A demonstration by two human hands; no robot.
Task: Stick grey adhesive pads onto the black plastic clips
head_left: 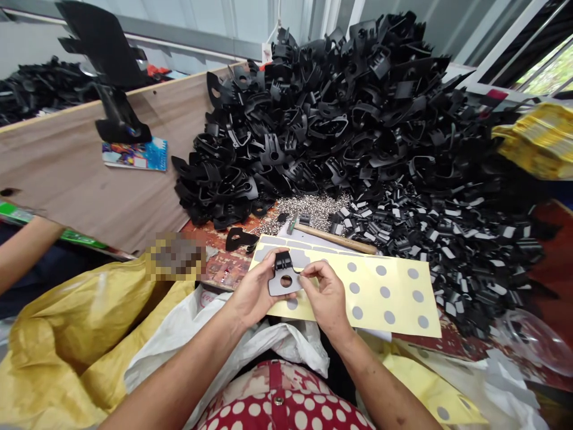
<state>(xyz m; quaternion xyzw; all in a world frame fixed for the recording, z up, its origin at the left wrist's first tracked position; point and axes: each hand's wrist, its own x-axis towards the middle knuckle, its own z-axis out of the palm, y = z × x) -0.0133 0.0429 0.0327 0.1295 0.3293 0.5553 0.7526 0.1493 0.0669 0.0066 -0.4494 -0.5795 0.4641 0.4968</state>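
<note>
My left hand (253,289) holds a black plastic bracket (283,260) with hinge-like ribs at its top. A flat grey face with a round hole (286,280) is turned up towards me. At the bracket's right edge, the thumb and forefinger of my right hand (326,292) are pinched together; what lies between them, if anything, is too small to make out. Beneath both hands lies a pale yellow backing sheet (369,298) carrying rows of grey round stickers (385,292). A hammer (335,236) with a wooden handle rests just behind the sheet.
A large heap of black plastic parts (322,125) rises behind, with small silvery metal pieces (308,209) at its foot. Small black parts with grey pads (412,233) spread right. A wooden board (67,161) stands left. Yellow sacking (80,340) and another person's arm (29,251) are at left.
</note>
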